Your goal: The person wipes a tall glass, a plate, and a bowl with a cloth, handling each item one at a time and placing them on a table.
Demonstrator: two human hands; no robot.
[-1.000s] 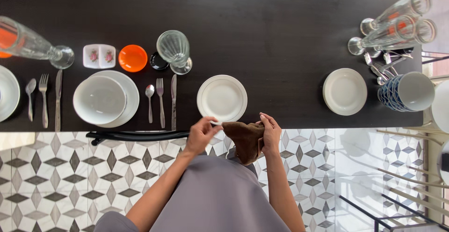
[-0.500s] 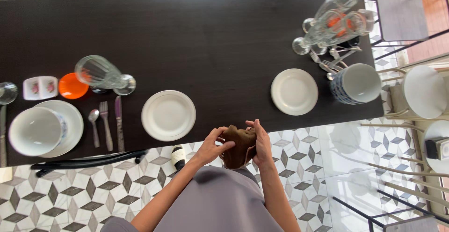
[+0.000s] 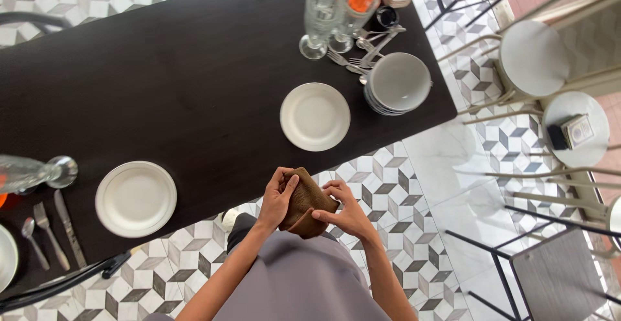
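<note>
A folded brown cloth (image 3: 304, 203) is held between both hands just off the near edge of the dark table (image 3: 162, 75), above the patterned tile floor (image 3: 414, 191) and in front of the grey-clad torso. The left hand (image 3: 278, 198) is closed over the cloth's left side, with the fingers laid across its top and the thumb pressed on its face. The right hand (image 3: 346, 212) is clamped on the cloth's right and lower edge, the fingertips being pinched on the fold. Nearest on the table, to the left, a white plate (image 3: 136, 198) is set, and beside it a knife (image 3: 67, 228), a fork (image 3: 49, 233) and a spoon (image 3: 32, 238) are laid in a row; a clear glass lying on its side (image 3: 32, 172) is seen just beyond them. A second white plate (image 3: 315, 116) is placed ahead of the hands, near the table's edge. Further off, a stack of grey bowls (image 3: 398, 83) is seen touching loose cutlery (image 3: 362, 49), with stemmed glasses (image 3: 323, 13) standing behind it. Beyond the table's right end, round white stools (image 3: 537, 59) and a dark chair (image 3: 556, 276) are placed on the tiles.
</note>
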